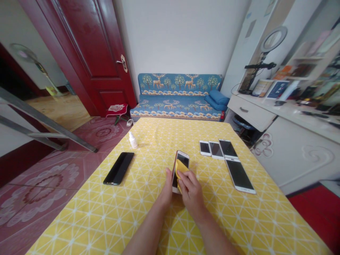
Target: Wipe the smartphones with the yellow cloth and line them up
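Observation:
My left hand (166, 187) grips the left edge of a white-framed smartphone (181, 159), which it tilts up off the tablecloth. My right hand (191, 194) presses a yellow microfibre cloth (181, 169) against the phone's dark screen, and the cloth hides the screen's middle. To the left lies a black smartphone (118, 168), face up, with a small white dropper bottle (133, 140) beyond it. Several white-framed smartphones (227, 148) lie face up to the right, the nearest (239, 175) closest to my right hand.
The table's yellow patterned cloth (111, 216) ends at edges left and right. Beyond it stand a blue deer-patterned sofa (177, 95) and a dark red door (82, 53). A white desk with a ring light (273, 39) is at right, and metal ladder rails (45, 120) at left.

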A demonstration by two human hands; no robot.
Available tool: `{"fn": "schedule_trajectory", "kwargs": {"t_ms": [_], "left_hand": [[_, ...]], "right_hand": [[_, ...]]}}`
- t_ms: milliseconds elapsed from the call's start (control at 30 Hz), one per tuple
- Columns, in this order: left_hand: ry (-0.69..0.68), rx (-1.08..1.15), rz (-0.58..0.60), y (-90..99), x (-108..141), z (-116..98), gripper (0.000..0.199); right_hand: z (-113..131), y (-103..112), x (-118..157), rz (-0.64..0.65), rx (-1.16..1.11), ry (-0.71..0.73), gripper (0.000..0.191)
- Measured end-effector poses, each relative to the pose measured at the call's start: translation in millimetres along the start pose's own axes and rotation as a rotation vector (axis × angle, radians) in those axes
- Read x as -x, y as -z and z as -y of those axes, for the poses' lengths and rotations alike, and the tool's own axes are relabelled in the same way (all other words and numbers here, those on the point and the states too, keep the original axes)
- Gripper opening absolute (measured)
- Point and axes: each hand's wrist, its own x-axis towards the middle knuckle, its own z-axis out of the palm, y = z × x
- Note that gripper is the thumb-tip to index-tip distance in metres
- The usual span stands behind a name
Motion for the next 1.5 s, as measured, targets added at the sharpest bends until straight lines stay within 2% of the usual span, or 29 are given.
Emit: {"fn": "schedule_trajectory", "kwargs": {"t_ms": [100, 200, 300, 367, 467, 567, 667, 767, 833, 900, 1000, 1100, 1200, 1267, 1367, 1433, 1500], "left_hand": [[-0.061, -0.141, 0.012, 2.8, 6, -1, 0.044], [-0.087, -0.196, 0.09, -5.3, 14, -11, 0.033], [-0.017, -0.165, 0.193, -15.8, 18, -16, 0.037], [0.031, -0.142, 0.21, -18.3, 17, -13, 0.044], [0.098, -0.092, 0.177, -14.9, 12, -5, 0.055], [0.094, -0.036, 0.132, -11.0, 6, -1, 0.059], [0.028, 0.04, 0.073, -11.6, 5, -5, 0.06], [0.033, 0.051, 0.002, -14.4, 8, -10, 0.068], [0.034, 0.023, -0.025, -16.0, 11, -12, 0.069], [-0.009, 0.027, -0.027, -17.0, 11, -13, 0.064], [-0.065, 0.066, -0.049, -17.6, 8, -12, 0.05], [-0.039, 0.069, -0.075, -17.8, 5, -13, 0.045], [-0.018, 0.099, -0.111, -17.1, 3, -14, 0.043], [0.0, 0.124, -0.168, -15.7, 2, -15, 0.039], [0.013, 0.155, -0.225, -12.4, 1, -16, 0.031], [-0.011, 0.108, -0.209, -10.4, 1, -16, 0.029], [-0.046, -0.008, -0.142, -9.4, 2, -16, 0.031]], "right_hand": [[0, 1, -7, -0.006, -0.024, 0.048, 0.043], [-5, 10, -19, -0.067, 0.024, 0.022, 0.04], [-15, 23, -27, -0.164, 0.074, -0.065, 0.038], [-23, 28, -28, -0.21, 0.098, -0.12, 0.037], [-32, 29, -24, -0.22, 0.116, -0.165, 0.036], [-29, 23, -16, -0.145, 0.139, -0.122, 0.036], [-8, 13, -8, -0.02, 0.175, -0.022, 0.037], [18, 5, -3, 0.132, 0.155, 0.071, 0.038], [26, 4, -3, 0.194, 0.147, 0.116, 0.036], [20, 7, -5, 0.173, 0.189, 0.109, 0.035], [-6, 18, -10, -0.008, 0.267, -0.027, 0.031], [-28, 29, -11, -0.202, 0.138, -0.211, 0.029], [-23, 31, -6, -0.329, -0.047, -0.252, 0.028], [-9, 28, -1, -0.28, -0.124, -0.176, 0.026], [11, 21, 3, -0.114, -0.201, -0.075, 0.027], [17, 17, 4, -0.073, -0.222, -0.068, 0.029], [17, 16, 3, -0.081, -0.224, -0.085, 0.029]]}}
